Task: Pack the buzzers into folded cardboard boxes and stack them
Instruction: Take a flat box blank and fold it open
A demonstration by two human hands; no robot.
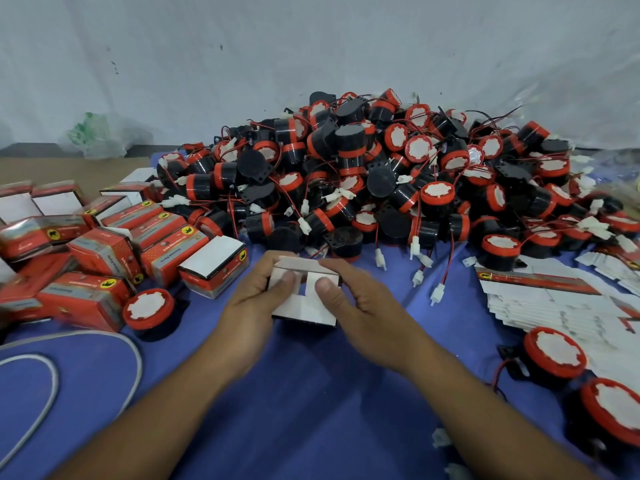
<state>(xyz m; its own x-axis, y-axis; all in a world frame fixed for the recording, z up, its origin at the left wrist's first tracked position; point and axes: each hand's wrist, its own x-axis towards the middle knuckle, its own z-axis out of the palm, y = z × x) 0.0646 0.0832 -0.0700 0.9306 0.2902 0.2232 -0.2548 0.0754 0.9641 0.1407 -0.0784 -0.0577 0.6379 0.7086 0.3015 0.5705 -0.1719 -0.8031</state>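
A small cardboard box (304,306) with white flaps sits between my hands over the blue cloth (294,393). My left hand (252,306) grips its left side, thumb pressing a flap. My right hand (360,306) grips its right side, thumb on the other flap. What is inside the box is hidden. A large heap of black-and-red buzzers (381,168) with red wires and white plugs lies behind. Packed red boxes (104,244) are piled at the left. Flat unfolded box blanks (554,299) lie at the right.
One loose buzzer (149,311) sits left of my hands, and two more buzzers (554,351) lie at the right edge. A grey cord (52,375) loops at the lower left. A grey sheet (311,46) hangs behind the heap.
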